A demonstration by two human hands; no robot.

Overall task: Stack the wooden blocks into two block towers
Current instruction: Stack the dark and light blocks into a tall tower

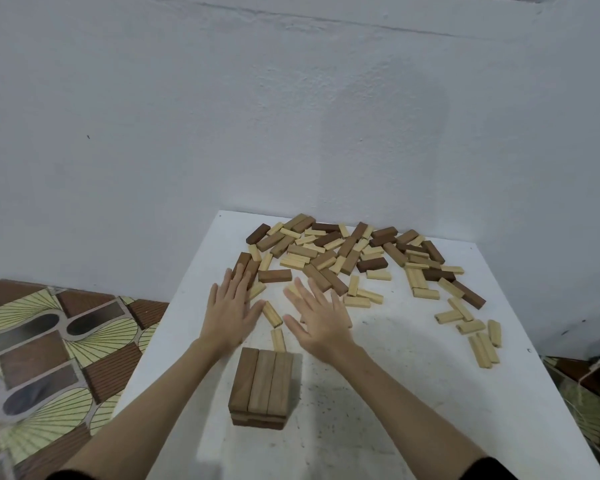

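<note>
Brown block tower stands near table front edge, three blocks across its top; left hand and right hand flat, fingers spread, beyond it; loose blocks scattered toward wall.

1 block tower, 2 hands — left hand, right hand

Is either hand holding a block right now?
No, the left hand and right hand are both spread flat with straight fingers over the loose blocks, gripping nothing.
</note>
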